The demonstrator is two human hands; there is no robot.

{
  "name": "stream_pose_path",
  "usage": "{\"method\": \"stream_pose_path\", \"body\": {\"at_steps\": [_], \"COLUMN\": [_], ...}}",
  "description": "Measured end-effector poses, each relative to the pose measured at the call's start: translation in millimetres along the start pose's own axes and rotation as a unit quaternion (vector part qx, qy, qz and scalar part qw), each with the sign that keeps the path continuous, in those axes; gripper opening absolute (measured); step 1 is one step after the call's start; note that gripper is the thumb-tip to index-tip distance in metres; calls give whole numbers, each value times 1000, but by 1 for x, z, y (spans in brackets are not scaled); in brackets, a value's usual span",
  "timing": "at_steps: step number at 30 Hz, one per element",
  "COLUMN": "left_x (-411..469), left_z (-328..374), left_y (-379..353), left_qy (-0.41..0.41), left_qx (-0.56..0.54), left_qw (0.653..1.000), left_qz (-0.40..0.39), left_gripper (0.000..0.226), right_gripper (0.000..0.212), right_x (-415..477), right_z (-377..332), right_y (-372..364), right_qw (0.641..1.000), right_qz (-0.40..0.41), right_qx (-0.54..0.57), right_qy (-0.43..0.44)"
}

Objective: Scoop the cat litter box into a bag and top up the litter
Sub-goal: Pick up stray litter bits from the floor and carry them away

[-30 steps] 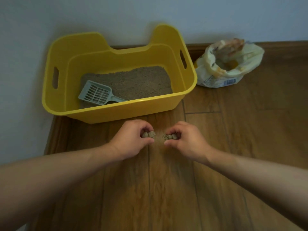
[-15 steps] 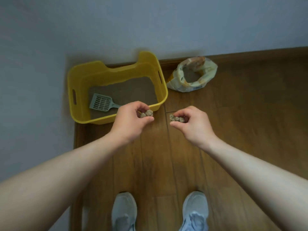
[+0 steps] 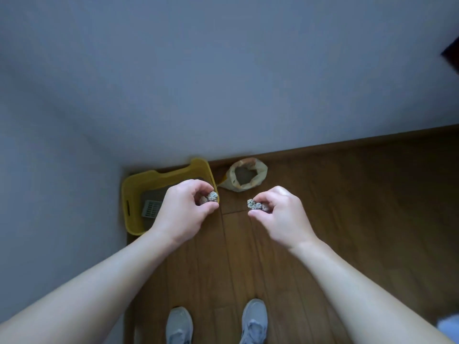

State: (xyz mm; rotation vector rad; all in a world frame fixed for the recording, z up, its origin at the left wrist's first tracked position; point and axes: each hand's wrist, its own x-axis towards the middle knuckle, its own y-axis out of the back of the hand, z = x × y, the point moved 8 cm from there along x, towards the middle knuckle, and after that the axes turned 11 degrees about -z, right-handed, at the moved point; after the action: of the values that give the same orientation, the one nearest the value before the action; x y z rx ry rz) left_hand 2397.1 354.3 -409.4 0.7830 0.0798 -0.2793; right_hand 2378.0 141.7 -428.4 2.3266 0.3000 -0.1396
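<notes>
A yellow litter box [image 3: 131, 194] stands in the floor corner, far below me, partly hidden by my left hand. A grey slotted scoop [image 3: 150, 209] lies on the litter inside it. To its right sits an open pale bag [image 3: 258, 170] with litter in it. My left hand [image 3: 183, 212] pinches grey litter clumps [image 3: 210, 196] between thumb and fingers, raised over the box's right edge. My right hand [image 3: 283, 217] holds more grey clumps [image 3: 257, 206] the same way, above the wooden floor.
Two grey-blue walls meet behind the box, with a dark skirting board along the floor. Brown wooden floorboards [image 3: 347, 219] spread to the right. My two grey shoes [image 3: 254, 321] stand at the bottom of the view.
The view has risen far from the floor, so box and bag look much smaller. Both hands came up with the clumps and moved slightly apart.
</notes>
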Motion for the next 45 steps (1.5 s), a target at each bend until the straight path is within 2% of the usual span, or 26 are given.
{"method": "stream_pose_path", "body": {"at_steps": [7, 17, 25, 32, 37, 45], "left_x": [-14, -57, -78, -76, -88, -168], "left_z": [100, 227, 295, 353, 404, 472], "left_y": [55, 115, 124, 101, 69, -8], "left_qy": [-18, -32, -62, -134, -229, -375], "left_qx": [39, 63, 62, 63, 84, 108], "left_qw": [999, 997, 996, 985, 958, 873], "left_qz": [-32, -23, -31, -87, -154, -292], "left_gripper": [28, 28, 28, 29, 28, 28], "right_gripper": [21, 23, 20, 20, 23, 22], "right_x": [-33, -94, -150, -205, -276, -430], "right_z": [-61, -125, -137, -134, -123, -122], "right_y": [97, 204, 269, 303, 316, 296], "right_qw": [999, 997, 989, 973, 938, 846], "right_qz": [31, 59, 131, 202, 289, 411], "right_qx": [34, 48, 55, 54, 47, 68], "right_qy": [-19, -23, -40, -96, -186, -333]}}
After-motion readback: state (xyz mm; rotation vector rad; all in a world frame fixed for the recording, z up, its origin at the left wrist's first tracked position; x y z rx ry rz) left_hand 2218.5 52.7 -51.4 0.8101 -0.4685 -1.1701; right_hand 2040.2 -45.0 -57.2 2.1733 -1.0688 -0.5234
